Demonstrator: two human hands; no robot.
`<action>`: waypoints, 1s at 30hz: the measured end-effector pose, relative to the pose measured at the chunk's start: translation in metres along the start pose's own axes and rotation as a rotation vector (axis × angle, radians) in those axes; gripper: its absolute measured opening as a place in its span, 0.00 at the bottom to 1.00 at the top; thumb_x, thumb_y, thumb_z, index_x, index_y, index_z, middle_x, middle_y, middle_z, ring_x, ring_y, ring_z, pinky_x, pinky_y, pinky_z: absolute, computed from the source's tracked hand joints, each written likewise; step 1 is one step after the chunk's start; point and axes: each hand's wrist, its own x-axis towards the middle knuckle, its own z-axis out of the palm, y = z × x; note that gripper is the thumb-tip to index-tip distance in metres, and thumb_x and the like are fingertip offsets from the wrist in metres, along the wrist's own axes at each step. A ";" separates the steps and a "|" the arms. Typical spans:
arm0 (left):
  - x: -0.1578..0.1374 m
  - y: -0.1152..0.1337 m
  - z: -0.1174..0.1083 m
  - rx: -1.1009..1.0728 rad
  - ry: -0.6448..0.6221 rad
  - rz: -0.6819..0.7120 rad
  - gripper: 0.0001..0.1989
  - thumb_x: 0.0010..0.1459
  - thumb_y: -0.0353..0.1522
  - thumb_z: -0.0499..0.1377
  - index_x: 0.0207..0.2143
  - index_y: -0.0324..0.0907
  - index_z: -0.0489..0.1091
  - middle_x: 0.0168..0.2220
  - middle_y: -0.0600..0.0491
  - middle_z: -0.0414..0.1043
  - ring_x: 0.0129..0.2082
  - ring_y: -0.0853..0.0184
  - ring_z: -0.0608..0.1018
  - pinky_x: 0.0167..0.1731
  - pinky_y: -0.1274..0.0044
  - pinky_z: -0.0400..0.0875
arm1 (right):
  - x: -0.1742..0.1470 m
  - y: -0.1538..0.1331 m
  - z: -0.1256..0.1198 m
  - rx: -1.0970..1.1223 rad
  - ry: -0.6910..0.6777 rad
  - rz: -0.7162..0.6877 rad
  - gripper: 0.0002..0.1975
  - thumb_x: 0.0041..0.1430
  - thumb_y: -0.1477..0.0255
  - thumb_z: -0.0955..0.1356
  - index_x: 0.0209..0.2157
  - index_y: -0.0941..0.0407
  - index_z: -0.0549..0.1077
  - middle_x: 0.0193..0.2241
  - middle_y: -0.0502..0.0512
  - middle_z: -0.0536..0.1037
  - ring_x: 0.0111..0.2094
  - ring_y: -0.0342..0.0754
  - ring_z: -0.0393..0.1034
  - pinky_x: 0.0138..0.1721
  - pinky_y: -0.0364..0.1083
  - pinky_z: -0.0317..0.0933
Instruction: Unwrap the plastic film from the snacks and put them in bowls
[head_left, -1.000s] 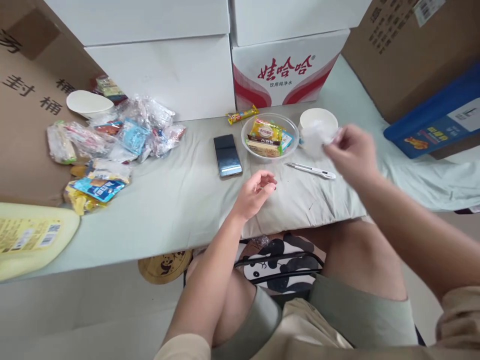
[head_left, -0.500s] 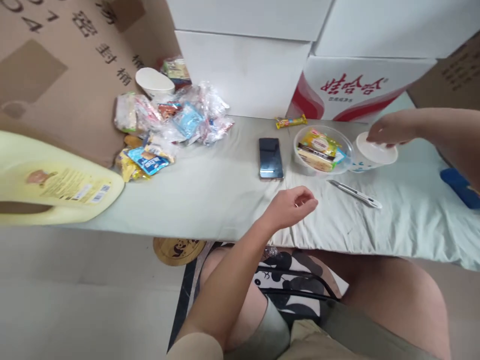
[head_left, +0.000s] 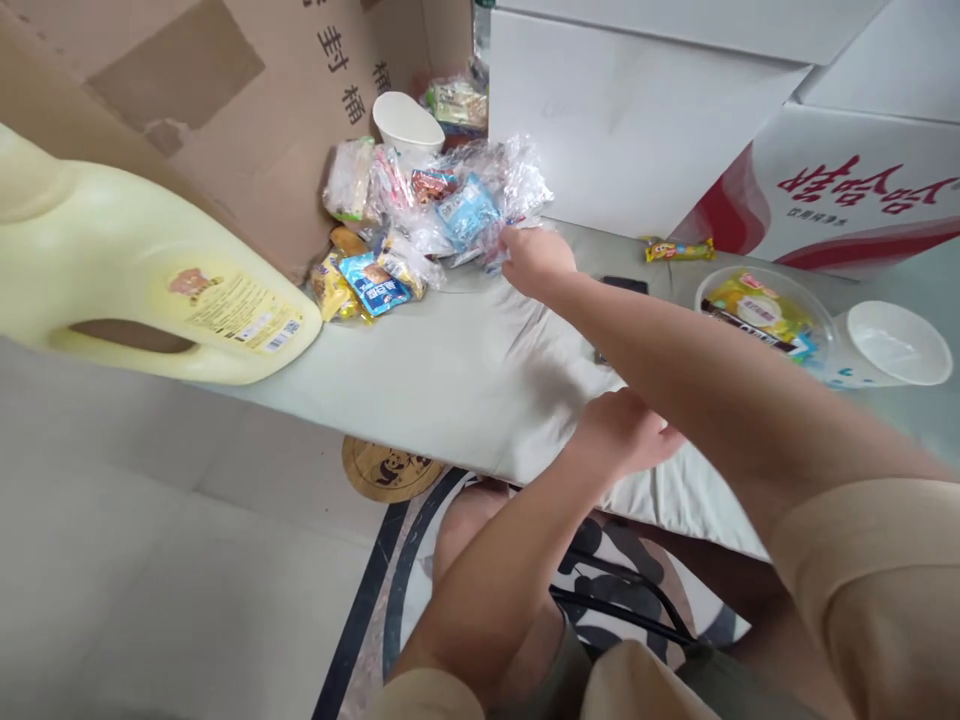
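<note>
My right hand point(head_left: 536, 262) reaches across to the right edge of a pile of clear plastic-wrapped snacks point(head_left: 420, 200). Its fingers are curled in against the crumpled wrappers; what they pinch, if anything, is too small to make out. Below it, my left hand point(head_left: 619, 432) is closed near the front edge of the cloth-covered table point(head_left: 420, 380), its fingers partly behind my right forearm. A blue snack packet point(head_left: 375, 283) lies at the front of the pile. Behind my right forearm a dark phone point(head_left: 626, 285) shows only in part.
A white paper cup point(head_left: 409, 125) leans behind the pile. To the right are a yellow snack stick point(head_left: 679, 250), a clear round tub point(head_left: 709, 285) of snacks and another paper cup point(head_left: 896, 345). A big yellow jug point(head_left: 172, 250), a cardboard box point(head_left: 247, 120) and white boxes point(head_left: 615, 120) stand around.
My right hand has left the paper cup on the right and crossed over to the snack pile. The view has swung left. My left hand stays closed near the table's front edge.
</note>
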 end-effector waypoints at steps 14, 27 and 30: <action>-0.045 0.007 -0.065 -0.802 -0.235 0.223 0.13 0.57 0.38 0.60 0.23 0.43 0.63 0.18 0.61 0.59 0.17 0.75 0.61 0.19 0.79 0.57 | -0.261 0.137 -0.027 0.417 0.051 0.099 0.05 0.51 0.69 0.66 0.29 0.54 0.72 0.24 0.52 0.76 0.25 0.47 0.67 0.29 0.46 0.59; -0.003 0.002 0.040 0.248 -0.147 0.388 0.15 0.63 0.26 0.57 0.51 0.45 0.76 0.52 0.48 0.75 0.52 0.61 0.76 0.55 0.65 0.72 | -0.390 0.192 0.001 0.781 0.272 0.221 0.18 0.56 0.63 0.72 0.47 0.52 0.71 0.43 0.58 0.79 0.42 0.52 0.76 0.41 0.50 0.71; 0.005 0.003 0.050 0.361 -0.125 0.417 0.17 0.63 0.25 0.56 0.50 0.46 0.78 0.51 0.47 0.71 0.53 0.60 0.74 0.55 0.64 0.72 | -0.390 0.194 -0.003 0.845 0.264 0.142 0.11 0.61 0.65 0.70 0.44 0.52 0.74 0.41 0.57 0.81 0.40 0.51 0.77 0.41 0.49 0.73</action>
